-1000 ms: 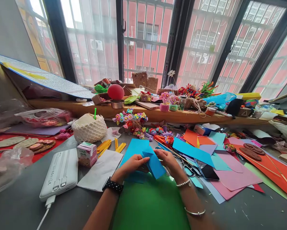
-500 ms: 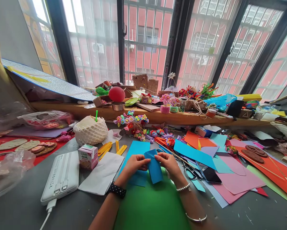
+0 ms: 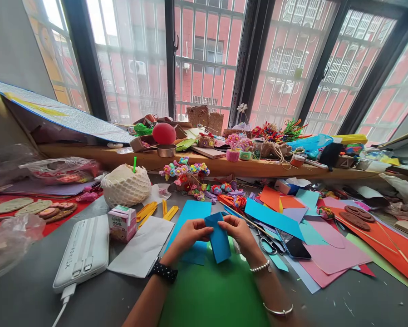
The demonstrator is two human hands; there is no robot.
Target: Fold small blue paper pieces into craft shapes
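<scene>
A small piece of blue paper (image 3: 220, 245) is held up between both hands, its top edge bent over. My left hand (image 3: 192, 235) pinches its upper left side, and my right hand (image 3: 238, 230) pinches the upper right side. Below the hands lies a green sheet (image 3: 210, 295). A larger blue sheet (image 3: 193, 211) rests flat behind and under my left hand. To the right of my right hand are scissors (image 3: 267, 245), a dark phone (image 3: 296, 247) and a long blue strip (image 3: 273, 219).
On the left stand a white power bank (image 3: 83, 250) with a cable, a pink drink carton (image 3: 122, 223) and a netted coconut (image 3: 126, 185). White paper (image 3: 142, 247) lies beside them. Pink paper sheets (image 3: 340, 254) spread right. Craft flowers and a red ball (image 3: 164, 133) fill the back.
The view has shifted slightly, so things sit a little further left. Both hands keep their pinch on the blue paper, which has barely moved.
</scene>
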